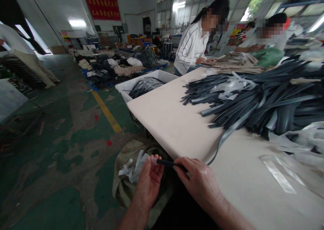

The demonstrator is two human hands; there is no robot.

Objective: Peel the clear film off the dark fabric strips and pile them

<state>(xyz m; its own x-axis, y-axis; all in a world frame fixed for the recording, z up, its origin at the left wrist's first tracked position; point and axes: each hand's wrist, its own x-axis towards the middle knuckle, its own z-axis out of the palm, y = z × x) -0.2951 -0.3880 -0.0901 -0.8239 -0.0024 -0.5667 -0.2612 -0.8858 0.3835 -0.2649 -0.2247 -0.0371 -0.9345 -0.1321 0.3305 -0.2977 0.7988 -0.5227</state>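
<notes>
A long dark strap point(165, 163) runs between my hands just off the table's near edge. My right hand point(199, 177) is closed on it, and the rest of the strap trails back over the table. At the strap's other end, my left hand point(152, 179) pinches a whitish, translucent plastic piece point(153, 160) between thumb and fingers. Whether that piece is around the strap end or only against it, I cannot tell. White plastic strips point(133, 171) lie beside my left hand, over an olive cloth sack point(120, 182).
Many dark straps point(243, 105) are heaped on the pale table point(172, 118), with clear plastic pieces point(280, 176) at right. A white bin point(124, 87) of dark strips adjoins the far corner. A person in a white jacket point(188, 44) works across the table; others are farther right.
</notes>
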